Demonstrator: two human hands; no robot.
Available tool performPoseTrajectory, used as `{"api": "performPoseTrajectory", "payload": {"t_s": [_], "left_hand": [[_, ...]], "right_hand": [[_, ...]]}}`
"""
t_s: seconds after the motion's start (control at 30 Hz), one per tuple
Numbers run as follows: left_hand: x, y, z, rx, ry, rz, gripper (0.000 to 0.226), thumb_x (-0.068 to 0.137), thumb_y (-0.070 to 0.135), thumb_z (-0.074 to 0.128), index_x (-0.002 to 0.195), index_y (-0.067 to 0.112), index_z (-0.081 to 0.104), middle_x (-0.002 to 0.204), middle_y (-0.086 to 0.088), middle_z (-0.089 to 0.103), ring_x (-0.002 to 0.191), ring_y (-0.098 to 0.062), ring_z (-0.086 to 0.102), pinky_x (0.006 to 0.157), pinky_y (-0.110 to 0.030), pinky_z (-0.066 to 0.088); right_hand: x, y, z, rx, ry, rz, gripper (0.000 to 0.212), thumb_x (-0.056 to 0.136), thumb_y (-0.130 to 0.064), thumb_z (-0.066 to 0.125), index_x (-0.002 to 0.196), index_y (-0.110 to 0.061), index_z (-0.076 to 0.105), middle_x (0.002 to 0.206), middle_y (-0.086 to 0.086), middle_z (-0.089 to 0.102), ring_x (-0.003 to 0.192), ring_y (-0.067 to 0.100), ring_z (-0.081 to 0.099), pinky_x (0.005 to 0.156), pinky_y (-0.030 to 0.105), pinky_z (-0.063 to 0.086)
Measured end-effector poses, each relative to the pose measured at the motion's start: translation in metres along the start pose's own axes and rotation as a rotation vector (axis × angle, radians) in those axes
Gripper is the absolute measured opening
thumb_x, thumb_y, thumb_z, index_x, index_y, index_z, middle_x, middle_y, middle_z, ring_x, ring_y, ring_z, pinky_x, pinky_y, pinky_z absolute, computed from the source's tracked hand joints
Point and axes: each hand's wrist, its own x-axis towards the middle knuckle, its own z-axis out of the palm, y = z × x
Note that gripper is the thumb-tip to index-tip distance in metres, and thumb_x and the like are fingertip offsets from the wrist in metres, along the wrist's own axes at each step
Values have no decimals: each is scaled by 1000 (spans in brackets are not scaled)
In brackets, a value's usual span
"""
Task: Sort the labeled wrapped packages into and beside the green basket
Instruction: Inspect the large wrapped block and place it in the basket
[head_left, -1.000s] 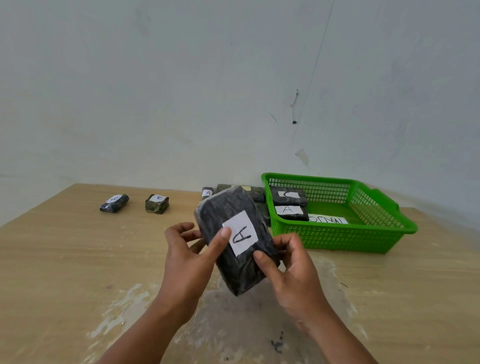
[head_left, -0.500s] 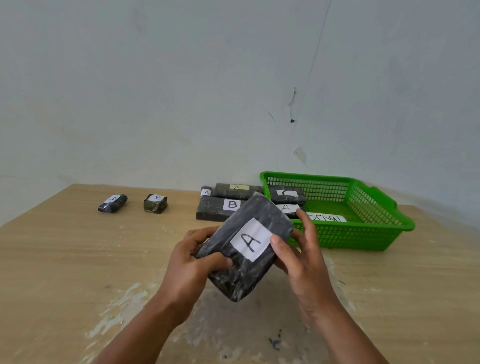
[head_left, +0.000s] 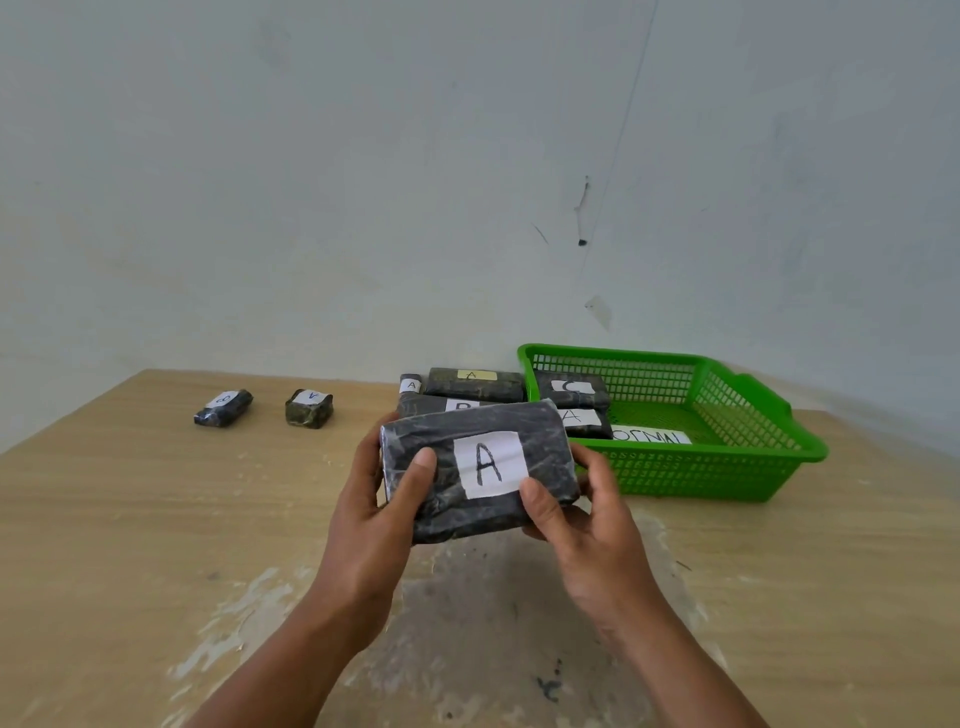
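The right part of the green basket (head_left: 675, 475) is free; the C package (head_left: 571, 396) and A package (head_left: 586, 423) fill its left end.

Glossy dark-wrapped package (head_left: 478, 467) (white paper label); green plastic basket (head_left: 706, 475); worn wooden table (head_left: 156, 519).

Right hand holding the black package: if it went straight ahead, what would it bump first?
Most likely the near wall of the green plastic mesh basket, just beyond the right hand as it grips the black wrapped package labelled A. Depth is unclear, so it may pass over the rim.
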Motion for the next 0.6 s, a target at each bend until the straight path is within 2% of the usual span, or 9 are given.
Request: {"api": "performPoseTrajectory", "payload": {"t_s": [0.07,0.13,0.2,0.3,0.43,0.47,0.5,0.57,0.6], "left_hand": [[0,3,0,-3,3,2,49,89,34,64,137,39,55,119,2,76,105,-19,76,76,-32,64],[0,5,0,6,13,7,45,90,32,65,133,40,58,118,2,77,104,-19,76,77,-33,64],[0,8,0,12,38,13,37,90,30,66,124,44,62,115,5,78,102,-17,77,77,-30,64],[0,10,-3,37,51,2,34,94,26,67,124,41,64,112,4,79,99,-17,78,76,-30,64],[2,12,-4,79,37,-10,35,97,26,66,131,28,64,112,-2,79,98,-22,78,77,-34,64],[3,12,-3,87,42,-6,34,96,25,67,131,28,64,111,-2,79,97,-22,78,75,-32,64],[4,12,-2,90,48,-4,34,96,25,68,130,28,64,111,-2,79,96,-21,78,73,-31,64],[6,12,3,87,65,-10,34,95,26,69,129,27,63,110,-2,79,93,-20,79,70,-29,63],[6,13,6,79,75,-19,34,95,27,68,128,27,63,110,-2,79,93,-20,79,69,-30,63]], "right_hand": [[1,2,-1,-41,-11,-1,63,79,-69,76,132,-46,51,112,-24,72,105,12,76,95,43,62],[0,0,0,-92,-15,-4,55,80,-64,73,127,-49,49,110,-18,75,102,5,75,89,29,62],[-3,-4,1,-187,10,-43,57,82,-71,70,130,-51,46,121,-17,70,107,1,72,87,20,59],[-5,-5,-2,-400,66,-216,83,78,-80,64,147,-43,38,142,-15,49,130,0,52,99,22,51],[-4,-18,-12,-488,-20,-378,87,76,-65,77,149,-29,46,158,-8,28,147,-3,31,109,8,39],[-4,-23,-15,-530,-55,-381,91,74,-66,79,149,-27,47,161,-10,22,149,-3,28,112,8,36],[-3,-28,-18,-600,-89,-379,95,73,-69,79,151,-25,46,164,-13,17,152,-1,25,117,14,36],[1,-38,-21,-794,-136,-384,102,73,-74,75,155,-27,39,166,-16,12,156,7,19,124,35,36],[3,-43,-21,-868,-139,-396,103,74,-75,73,157,-28,35,166,-16,11,157,9,17,125,41,35]]}}
